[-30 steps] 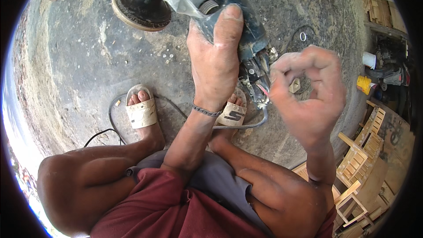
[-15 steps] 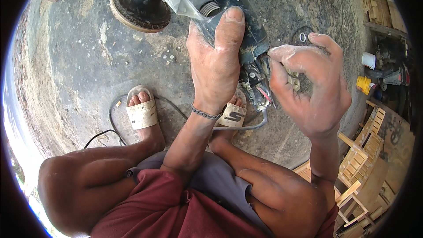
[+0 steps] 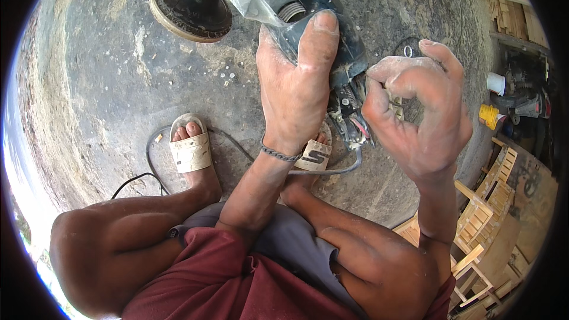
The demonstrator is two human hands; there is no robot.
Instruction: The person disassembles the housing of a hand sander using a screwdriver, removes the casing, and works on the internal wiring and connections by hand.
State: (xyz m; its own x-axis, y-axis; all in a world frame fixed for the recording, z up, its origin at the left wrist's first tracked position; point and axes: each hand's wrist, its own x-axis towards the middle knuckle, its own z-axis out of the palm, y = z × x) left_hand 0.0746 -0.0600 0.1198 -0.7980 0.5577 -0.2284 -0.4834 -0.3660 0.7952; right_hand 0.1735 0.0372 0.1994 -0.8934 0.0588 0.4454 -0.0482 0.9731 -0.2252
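My left hand (image 3: 296,89) is wrapped around the dark body of a dusty power polisher (image 3: 349,41), thumb on top. Its grey metal gear head points up and left, ending in a round black pad (image 3: 192,12) with a pale rim. At the tool's rear the housing is off, baring wires and inner parts (image 3: 351,115), with a grey cord (image 3: 332,171) leading out. Beside these bare parts my right hand (image 3: 424,106) is closed in a pinch, thumb and forefinger tips together. What it pinches, if anything, is too small or hidden to make out.
A small pale ring (image 3: 408,51) and brass-coloured pieces (image 3: 396,105) lie on the stained concrete floor beyond my right hand. The black cable (image 3: 151,166) loops around my sandalled feet. Wooden frames (image 3: 489,213), a yellow tub (image 3: 488,116) and a white cup (image 3: 495,83) stand at the right.
The polisher and my left hand have shifted slightly to the right. My right hand has stayed nearly in place, still pinched near the bared rear parts.
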